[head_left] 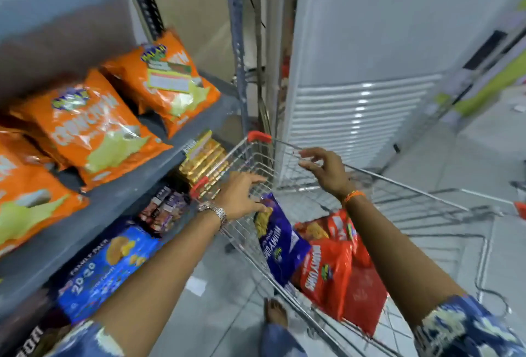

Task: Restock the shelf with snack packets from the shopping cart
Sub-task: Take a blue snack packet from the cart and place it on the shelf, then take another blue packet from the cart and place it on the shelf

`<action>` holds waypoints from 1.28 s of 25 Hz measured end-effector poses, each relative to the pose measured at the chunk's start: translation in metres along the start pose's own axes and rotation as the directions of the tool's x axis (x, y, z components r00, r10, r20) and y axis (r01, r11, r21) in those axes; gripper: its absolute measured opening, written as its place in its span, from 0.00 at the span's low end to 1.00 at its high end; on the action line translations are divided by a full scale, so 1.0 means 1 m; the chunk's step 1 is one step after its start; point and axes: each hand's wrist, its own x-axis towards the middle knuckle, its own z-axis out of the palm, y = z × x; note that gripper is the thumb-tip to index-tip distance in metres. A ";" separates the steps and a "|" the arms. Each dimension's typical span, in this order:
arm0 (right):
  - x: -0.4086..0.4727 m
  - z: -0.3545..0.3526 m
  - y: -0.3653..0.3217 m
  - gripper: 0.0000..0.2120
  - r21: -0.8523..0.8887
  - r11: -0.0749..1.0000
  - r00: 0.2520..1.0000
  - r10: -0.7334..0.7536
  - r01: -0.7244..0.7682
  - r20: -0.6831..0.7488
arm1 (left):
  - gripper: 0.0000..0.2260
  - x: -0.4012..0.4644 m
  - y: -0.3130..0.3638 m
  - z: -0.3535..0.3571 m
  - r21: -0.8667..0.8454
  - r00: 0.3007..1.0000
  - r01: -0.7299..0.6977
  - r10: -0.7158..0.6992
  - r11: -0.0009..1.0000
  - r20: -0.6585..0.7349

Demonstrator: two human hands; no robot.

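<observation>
Pale floor tiles (225, 279) run under everything, with a bare foot (275, 312) planted on them just beside the near corner of the shopping cart (421, 194). Both forearms stretch forward from patterned blue sleeves toward that wire cart. Inside it, nearest the viewer, lie red snack packets (333, 274), and a purple snack packet (280, 238) leans against the cart's left wall just beyond them. The left hand (242, 195), a metal watch (217, 211) at its wrist, reaches over the cart's left rim with fingers spread apart and slack, its thumb resting at the top edge of the purple packet; whether it grips the packet cannot be told. The right hand (324, 167), an orange band (353, 195) on its wrist, hovers above the cart's far rim, fingers loosely curled and parted, holding nothing. Left of the cart stands the grey shelf (94, 203): blue biscuit packs (111, 262) on its lower level, gold packs (205, 160) further along, and orange snack packets (94, 126) on the level above. Beyond the cart rises a white louvred unit (361, 111).
</observation>
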 end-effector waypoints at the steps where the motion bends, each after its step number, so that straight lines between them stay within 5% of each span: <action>1: -0.011 0.002 0.027 0.12 -0.016 0.997 0.997 0.071 -0.070 0.043 | 0.37 0.016 0.000 0.022 0.017 0.997 -0.053 0.052 0.998 0.063; 5: -0.063 0.018 0.122 0.10 -0.069 0.941 0.934 0.337 -0.331 0.119 | 0.35 0.067 0.012 0.105 0.160 0.901 -0.243 0.162 0.957 0.402; 7: -0.084 0.028 0.153 0.10 -0.100 0.917 0.906 0.397 -0.386 0.148 | 0.32 0.075 0.026 0.129 0.251 0.838 -0.278 0.107 0.927 0.535; 9: -0.094 0.034 0.167 0.10 -0.111 0.917 0.902 0.397 -0.383 0.171 | 0.25 0.064 0.068 0.113 0.333 0.764 -0.518 0.252 0.788 0.594; 11: -0.095 0.034 0.169 0.10 -0.117 0.923 0.907 0.382 -0.366 0.176 | 0.12 0.047 0.089 0.075 0.224 0.755 -0.350 0.133 0.910 0.643; 12: -0.094 0.032 0.168 0.11 -0.129 0.923 0.906 0.381 -0.361 0.185 | 0.33 0.058 0.081 0.088 0.156 0.746 -0.324 0.151 0.933 0.649; 13: -0.093 0.030 0.165 0.13 -0.155 0.922 0.901 0.382 -0.356 0.204 | 0.35 0.076 0.058 0.120 0.171 0.729 -0.421 0.220 0.891 0.648; 14: -0.090 0.029 0.162 0.15 -0.186 0.921 0.893 0.380 -0.342 0.242 | 0.26 0.088 0.029 0.142 0.177 0.816 -0.303 0.159 0.936 0.555; 16: -0.081 0.029 0.149 0.21 -0.191 0.931 0.846 0.364 -0.312 0.390 | 0.07 0.092 -0.007 0.144 -0.042 0.860 -0.233 0.226 0.972 0.457; 20: -0.074 0.039 0.118 0.21 -0.112 0.942 0.666 0.305 -0.318 0.681 | 0.05 0.092 -0.021 0.101 -0.466 0.969 -0.028 0.139 0.884 0.206; 23: -0.077 0.039 0.118 0.19 -0.228 0.885 0.633 0.451 -0.405 0.629 | 0.08 0.079 -0.018 0.065 -0.674 0.999 -0.021 0.042 0.738 0.015; 25: -0.077 0.041 0.103 0.22 -0.204 0.896 0.608 0.421 -0.394 0.673 | 0.08 0.067 -0.012 0.041 -0.791 0.988 -0.066 -0.073 0.609 -0.139; 28: -0.069 0.052 0.062 0.33 0.253 0.856 0.686 0.151 -0.450 0.711 | 0.01 0.049 -0.003 -0.001 -0.889 0.930 -0.190 -0.213 0.417 -0.299; 32: -0.060 0.048 -0.003 0.37 0.501 0.781 0.762 -0.050 -0.373 0.646 | 0.00 0.017 0.012 -0.070 -0.863 0.832 -0.336 -0.310 0.377 -0.459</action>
